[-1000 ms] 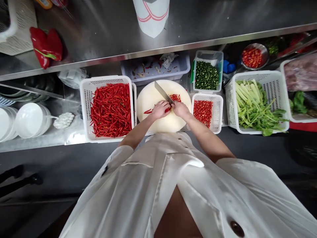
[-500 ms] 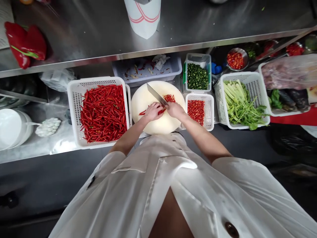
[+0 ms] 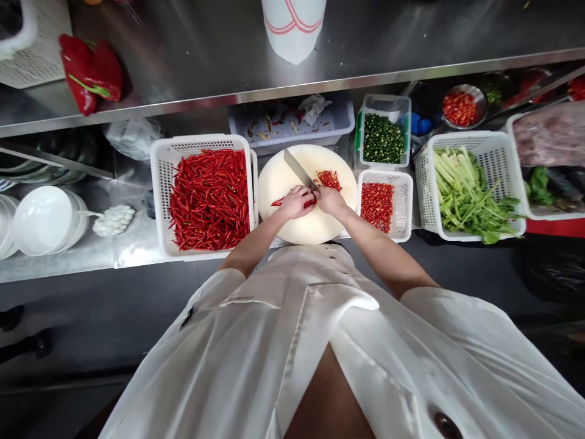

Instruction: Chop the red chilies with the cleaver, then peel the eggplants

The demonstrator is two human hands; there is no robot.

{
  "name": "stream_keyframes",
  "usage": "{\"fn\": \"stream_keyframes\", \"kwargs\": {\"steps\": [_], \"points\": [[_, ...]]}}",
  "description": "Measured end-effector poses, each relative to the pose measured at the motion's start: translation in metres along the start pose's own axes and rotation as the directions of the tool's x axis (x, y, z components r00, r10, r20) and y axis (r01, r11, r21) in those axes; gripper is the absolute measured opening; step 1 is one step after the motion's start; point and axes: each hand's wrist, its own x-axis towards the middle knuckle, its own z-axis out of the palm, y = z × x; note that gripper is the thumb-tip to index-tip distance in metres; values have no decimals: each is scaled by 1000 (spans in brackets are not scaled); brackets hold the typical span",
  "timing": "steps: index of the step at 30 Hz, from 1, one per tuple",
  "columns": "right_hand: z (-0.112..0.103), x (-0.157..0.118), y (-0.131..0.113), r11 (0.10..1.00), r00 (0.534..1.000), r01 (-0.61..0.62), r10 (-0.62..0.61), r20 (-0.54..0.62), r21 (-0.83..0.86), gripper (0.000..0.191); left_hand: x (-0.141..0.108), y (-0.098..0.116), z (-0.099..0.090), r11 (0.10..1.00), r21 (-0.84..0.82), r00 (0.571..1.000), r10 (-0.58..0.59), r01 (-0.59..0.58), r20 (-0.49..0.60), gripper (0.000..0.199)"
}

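On a round cream cutting board (image 3: 306,228), my right hand (image 3: 329,200) is closed around the handle of a knife (image 3: 298,167), whose blade points up and to the left. My left hand (image 3: 298,202) presses with curled fingers on a few red chilies (image 3: 278,202), right beside the blade. Chopped red chili (image 3: 329,179) lies in a small pile just past the knife. Left of the board, a white basket (image 3: 161,201) is full of whole red chilies (image 3: 210,198). A small white basket (image 3: 403,207) at the right holds chopped red chili.
Behind it stands a clear tub (image 3: 387,105) of chopped green chili. A basket of leafy greens (image 3: 475,195) is farther right. A grey bin (image 3: 292,137) with scraps sits behind the board, under a steel shelf (image 3: 192,73). White bowls (image 3: 46,219) and peeled garlic (image 3: 114,221) are at the left.
The whole scene has shifted to the right in view as the head turned. Both hands stay on the board with the knife and chilies, in nearly the same pose.
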Motion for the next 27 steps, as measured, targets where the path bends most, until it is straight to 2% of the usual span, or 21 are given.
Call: {"fn": "stream_keyframes", "kwargs": {"steps": [4,17,27], "points": [[0,-3,-3,1000,999,30,-30,11,-7,43,-3,1,-1,1000,14,1000,12,-12,6,22],[12,-9,-8,1000,1000,-18,18,7,26,48,-16,7,-1,999,-22,999,-49,49,-2,25],[14,-11,-19,1000,1000,-29,29,-9,8,48,-20,7,-7,999,7,999,-42,42,12,25]]}}
